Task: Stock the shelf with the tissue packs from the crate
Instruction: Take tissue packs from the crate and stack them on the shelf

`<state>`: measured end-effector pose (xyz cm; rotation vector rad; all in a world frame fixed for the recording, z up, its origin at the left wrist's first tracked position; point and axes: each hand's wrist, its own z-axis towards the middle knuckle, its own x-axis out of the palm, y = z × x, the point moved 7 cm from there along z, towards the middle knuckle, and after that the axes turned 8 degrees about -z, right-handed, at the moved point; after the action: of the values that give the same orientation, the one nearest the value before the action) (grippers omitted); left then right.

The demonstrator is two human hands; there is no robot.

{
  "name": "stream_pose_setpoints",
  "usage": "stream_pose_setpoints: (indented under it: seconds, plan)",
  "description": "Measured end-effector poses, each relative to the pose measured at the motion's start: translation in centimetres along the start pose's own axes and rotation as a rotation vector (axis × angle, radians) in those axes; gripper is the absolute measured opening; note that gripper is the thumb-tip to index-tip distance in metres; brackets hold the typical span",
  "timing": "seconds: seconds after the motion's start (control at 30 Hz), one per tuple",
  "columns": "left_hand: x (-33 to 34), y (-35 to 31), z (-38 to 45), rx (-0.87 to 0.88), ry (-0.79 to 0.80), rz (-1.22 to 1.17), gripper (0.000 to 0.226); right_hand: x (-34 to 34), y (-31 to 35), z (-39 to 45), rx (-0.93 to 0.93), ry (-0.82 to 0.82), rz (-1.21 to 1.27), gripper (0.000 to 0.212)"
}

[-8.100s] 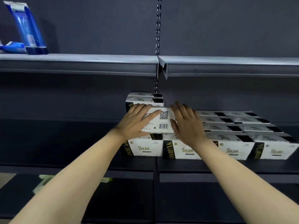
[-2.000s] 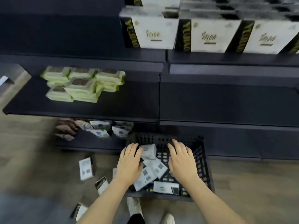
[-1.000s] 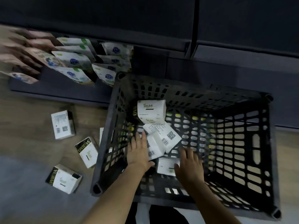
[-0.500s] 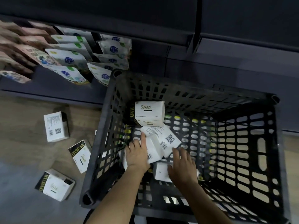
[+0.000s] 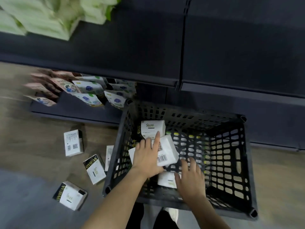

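Head view looked down into the crate (image 5: 244,162), which stood on the floor against the foot of the shelf (image 5: 231,47). About four tissue packs lay in the crate's left half: a barcode pack (image 5: 166,152) near the middle, a logo pack (image 5: 152,128) behind it toward the crate's far-left corner, a low pack (image 5: 166,179) at the crate's near side, and a fourth only partly seen under the left hand (image 5: 146,157). That hand lay on the barcode pack with its forefinger straight, its tip reaching the logo pack; whether the other fingers gripped anything could not be told. The right hand (image 5: 189,176) was just right of the low pack, fingers spread and loosely bent, touching its edge but not closed on it.

Left of the crate, at least three packs (image 5: 73,142) lay scattered on the floor (image 5: 33,146), with another (image 5: 109,156) pressed against the crate's left wall. Further left, pouches (image 5: 89,90) stood at the shelf's bottom level, and blurred green packs (image 5: 46,17) sat a level higher.

As a judgement, the job was partway: no pack was lifted at this moment, the crate held only a few, and the floor packs would also want gathering. How full the shelf stood could not be seen here.
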<state>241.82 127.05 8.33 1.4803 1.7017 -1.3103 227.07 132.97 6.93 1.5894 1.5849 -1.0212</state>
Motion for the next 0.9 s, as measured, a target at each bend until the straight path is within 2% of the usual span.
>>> stream_pose_setpoints:
  seconds: [0.37, 0.5, 0.9]
  plan:
    - [-14.0, -5.8, -6.9, 0.116, -0.128, 0.184, 0.115, -14.3, -2.6, -5.8, -0.051, -0.238, -0.036, 0.068]
    - [-18.9, -7.3, -8.8, 0.180, -0.234, 0.155, 0.139, -20.1, -3.2, -7.6, -0.059, -0.366, -0.020, 0.068]
    - [-32.2, -12.7, -13.0, 0.369, -0.508, 0.214, 0.122, -34.1, -3.9, -13.0, -0.130, -0.765, 0.044, 0.072]
